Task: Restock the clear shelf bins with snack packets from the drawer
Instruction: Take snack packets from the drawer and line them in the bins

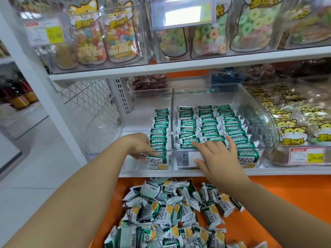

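Two clear shelf bins stand side by side on the white shelf. The left bin (100,140) holds one row of green-and-white snack packets (159,133) along its right wall. The right bin (265,122) holds three rows of the same packets (206,122). My left hand (138,145) reaches into the left bin and grips the front packet (157,161) of that row. With fingers spread and straight, my right hand (217,158) rests over the front edge of the right bin, touching the front packets. Below, the orange drawer (286,203) holds a loose heap of packets (172,215).
Bags with a yellow cartoon animal (293,133) fill the bin to the right, with a price tag (307,154) on its front. The upper shelf (179,66) carries bins of candy bags. A white upright post (44,86) stands at left, with aisle floor beyond.
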The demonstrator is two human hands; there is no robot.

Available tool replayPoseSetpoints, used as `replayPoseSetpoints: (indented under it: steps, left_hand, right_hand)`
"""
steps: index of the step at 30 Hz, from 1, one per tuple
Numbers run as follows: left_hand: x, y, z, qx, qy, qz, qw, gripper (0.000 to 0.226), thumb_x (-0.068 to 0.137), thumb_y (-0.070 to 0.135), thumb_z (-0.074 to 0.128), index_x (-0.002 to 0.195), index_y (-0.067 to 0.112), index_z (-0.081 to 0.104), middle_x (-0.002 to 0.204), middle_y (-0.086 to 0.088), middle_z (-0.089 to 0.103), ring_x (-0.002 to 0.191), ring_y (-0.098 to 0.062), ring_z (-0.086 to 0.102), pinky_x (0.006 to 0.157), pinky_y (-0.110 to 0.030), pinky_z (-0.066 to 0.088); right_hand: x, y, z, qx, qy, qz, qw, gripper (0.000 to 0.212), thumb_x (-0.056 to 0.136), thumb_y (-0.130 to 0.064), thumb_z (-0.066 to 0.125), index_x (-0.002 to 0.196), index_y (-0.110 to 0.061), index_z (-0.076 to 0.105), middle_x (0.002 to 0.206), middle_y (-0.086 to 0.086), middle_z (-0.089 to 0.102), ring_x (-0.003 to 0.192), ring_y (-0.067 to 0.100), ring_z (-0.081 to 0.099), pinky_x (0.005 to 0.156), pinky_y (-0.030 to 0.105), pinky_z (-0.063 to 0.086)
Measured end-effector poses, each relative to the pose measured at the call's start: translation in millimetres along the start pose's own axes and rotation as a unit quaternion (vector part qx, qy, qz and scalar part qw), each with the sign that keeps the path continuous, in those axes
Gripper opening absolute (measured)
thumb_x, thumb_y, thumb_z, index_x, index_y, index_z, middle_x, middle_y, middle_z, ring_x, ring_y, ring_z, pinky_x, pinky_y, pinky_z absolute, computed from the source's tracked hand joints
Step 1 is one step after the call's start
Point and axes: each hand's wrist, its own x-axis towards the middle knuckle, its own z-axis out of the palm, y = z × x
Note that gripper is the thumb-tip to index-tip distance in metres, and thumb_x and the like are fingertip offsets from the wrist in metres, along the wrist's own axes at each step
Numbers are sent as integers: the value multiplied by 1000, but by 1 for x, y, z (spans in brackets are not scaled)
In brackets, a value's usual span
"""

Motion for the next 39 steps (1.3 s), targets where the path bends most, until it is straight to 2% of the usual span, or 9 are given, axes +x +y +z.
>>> replayPoseSetpoints:
  steps: [6, 11, 17, 21, 25, 29, 33, 36, 39]
  left_hand:
    - [-21, -8, 2, 95, 136, 56, 985, 25, 92, 40, 57, 101, 18, 61, 106, -1, 66, 88, -15, 62, 80, -29, 47]
    - [-69, -48, 36, 41, 419, 268, 867, 17, 91, 28, 49, 96, 22, 64, 80, 20, 56, 73, -5, 55, 64, -26, 43]
    - [-85, -130, 74, 146, 329, 316, 878, 22, 87, 32, 43, 95, 26, 62, 78, 14, 65, 65, -7, 59, 60, -22, 46]
    - [-67, -174, 87, 223, 180, 189, 939, 22, 94, 30, 47, 114, 30, 58, 112, 11, 62, 101, -12, 58, 80, -30, 49]
    - [-49, -208, 94, 279, 43, 84, 956, 40, 93, 35, 55, 133, 34, 48, 154, 5, 22, 136, -19, 33, 102, -30, 39]
    - [-39, -222, 93, 198, 28, 75, 977, 43, 90, 36, 63, 131, 35, 52, 158, 6, 15, 136, -12, 36, 100, -19, 33]
    - [-34, -224, 93, 135, 47, 62, 988, 39, 86, 32, 68, 124, 32, 60, 156, 8, 22, 119, -10, 50, 86, -13, 32]
    - [-30, -224, 92, 117, 50, 58, 990, 37, 85, 29, 69, 122, 30, 62, 155, 7, 24, 111, -10, 54, 81, -11, 30]
    - [-29, -223, 91, 86, 52, 54, 993, 34, 83, 26, 72, 117, 29, 65, 152, 8, 27, 94, -8, 58, 75, -11, 32]
  right_hand:
    - [-3, -4, -10, 65, -23, -2, 998, 49, 86, -35, 66, 131, -22, 54, 119, -2, 62, 116, 24, 57, 110, 48, -2]
    - [-36, -32, -5, 160, 111, -115, 974, 25, 86, -15, 52, 108, -14, 64, 112, 5, 62, 110, 24, 52, 105, 50, 31]
    - [-65, -69, 37, 243, -66, -105, 962, 17, 86, -12, 58, 97, -14, 71, 89, 1, 68, 78, 21, 63, 65, 36, 54]
    - [-73, -82, 65, 252, -342, 0, 905, 24, 98, -21, 47, 116, -21, 63, 111, -2, 65, 88, 14, 60, 78, 29, 51]
    - [-78, -93, 97, 232, -497, 44, 835, 32, 95, -27, 52, 126, -20, 54, 126, 6, 59, 105, 19, 59, 88, 30, 47]
    - [-73, -103, 130, 235, -516, 105, 817, 45, 95, -28, 53, 137, -16, 44, 132, 11, 55, 112, 25, 57, 91, 32, 47]
    - [-66, -109, 163, 270, -496, 198, 802, 22, 92, -19, 53, 111, -8, 55, 105, 15, 64, 85, 26, 58, 71, 30, 46]
    - [-67, -110, 188, 291, -471, 251, 794, 10, 94, -26, 54, 97, -17, 52, 100, 10, 59, 87, 21, 52, 84, 34, 48]
    - [-69, -112, 212, 311, -454, 322, 770, 32, 92, -35, 55, 96, -4, 63, 95, 17, 67, 81, 26, 59, 77, 39, 50]
